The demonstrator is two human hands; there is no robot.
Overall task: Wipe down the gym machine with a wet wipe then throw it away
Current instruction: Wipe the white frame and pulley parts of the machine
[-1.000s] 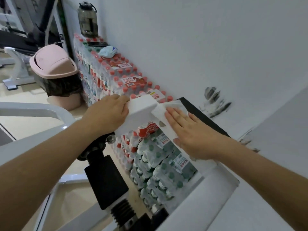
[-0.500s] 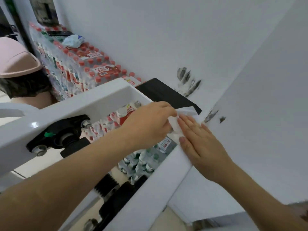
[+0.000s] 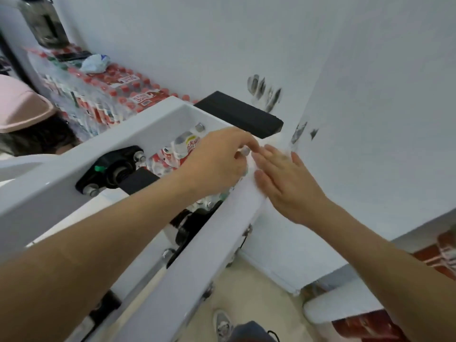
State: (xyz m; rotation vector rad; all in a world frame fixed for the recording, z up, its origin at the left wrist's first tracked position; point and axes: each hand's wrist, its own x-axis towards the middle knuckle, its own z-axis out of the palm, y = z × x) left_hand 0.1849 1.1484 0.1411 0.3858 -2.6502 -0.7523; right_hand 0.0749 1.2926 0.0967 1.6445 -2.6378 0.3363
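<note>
Since the frame half a second earlier, both hands have stayed at the far corner of the gym machine frame (image 3: 202,255), while the view has dropped so that the floor (image 3: 249,292) and a grey shoe (image 3: 222,324) now show. One second earlier the left hand (image 3: 222,161) gripped the end of the far beam (image 3: 74,181); it now sits against the right hand (image 3: 286,181), fingers curled and thumb and forefinger pinched together on the edge of the wet wipe (image 3: 272,142). The right hand lies flat, fingers straight and slightly spread, pressing on the top of the near beam with the wipe under its fingertips. Motion blur makes the wipe's outline hard to separate from the white paint. A black pad (image 3: 241,114) lies just beyond the wipe, its near corner close to both sets of fingertips. The near beam's right edge runs close beside the scuffed white wall (image 3: 370,119), leaving only a narrow gap at the corner; the gap widens toward the floor. Between the two beams an open slot shows the black pivot mount (image 3: 113,166) and stacked packs of bottled water (image 3: 111,95). A pink bin lid (image 3: 22,104) stands at the left, well apart from the hands, behind the far beam.
</note>
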